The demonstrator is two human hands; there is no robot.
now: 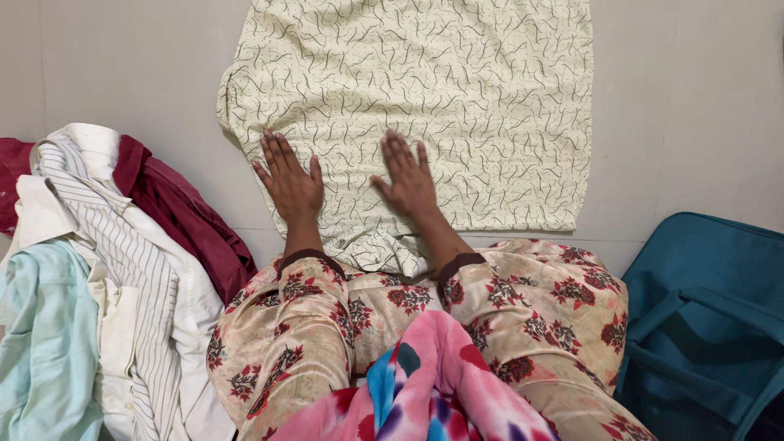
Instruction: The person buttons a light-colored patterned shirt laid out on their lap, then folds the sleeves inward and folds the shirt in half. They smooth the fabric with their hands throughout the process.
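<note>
Nearest the camera lie the person's knees in floral fabric, with a pink and blue scarf point(425, 384) draped between them. Just beyond, both hands rest flat on the cream patterned garment point(425, 90), which is spread on the pale floor point(686, 106). The left hand point(290, 180) lies palm down near the cloth's left edge, its grip spread, fingers pointing to about 11 o'clock and holding nothing. The right hand point(408, 180) is likewise flat and spread, fingers toward 12 o'clock, pressing the cloth nearer its middle. A bunched part of the same cloth sits between the wrists, at 6 o'clock from the hands.

From both hands the bulk of the garment stretches away toward 12 and 1 o'clock; its long side runs away from the person, and more of it lies right of the right hand than left of the left.

At 9 o'clock is a pile of clothes point(98, 278): striped, white, pale blue and maroon pieces. At 4 o'clock stands a teal bag point(710, 310), apart from the cloth.
</note>
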